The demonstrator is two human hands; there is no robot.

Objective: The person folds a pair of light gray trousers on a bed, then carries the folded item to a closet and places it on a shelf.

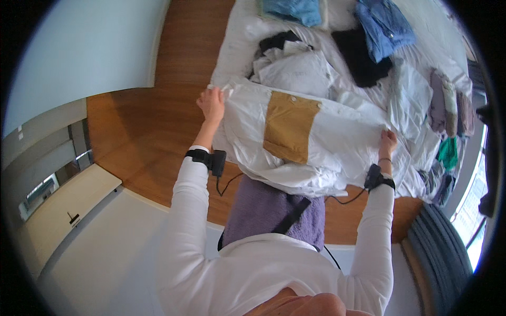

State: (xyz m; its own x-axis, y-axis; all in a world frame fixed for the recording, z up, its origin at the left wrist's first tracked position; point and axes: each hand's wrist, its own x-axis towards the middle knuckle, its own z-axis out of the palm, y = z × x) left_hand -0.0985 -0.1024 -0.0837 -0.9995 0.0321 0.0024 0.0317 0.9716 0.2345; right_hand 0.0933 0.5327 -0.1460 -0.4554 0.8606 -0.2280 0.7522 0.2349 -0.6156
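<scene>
A white cloth garment (345, 129) stretches across the near side of the bed, with small round buttons along its far edge. In its middle is a tan rectangle of fabric (289, 129); whether it is sewn on or lies on top I cannot tell. My left hand (212, 104) pinches the garment's far left corner, fingers closed. Over on the right, my right hand (389, 139) is closed on the garment's right end. The near part of the cloth bunches in loose folds by my lap.
Behind the garment lie a crumpled white pile (295, 71), black cloth (361, 58), and blue denim (385, 29). Rolled clothes (443, 102) and a green piece (448, 152) sit at the right. Wooden floor (126, 131) borders the bed. Cables hang from black wrist devices (217, 162).
</scene>
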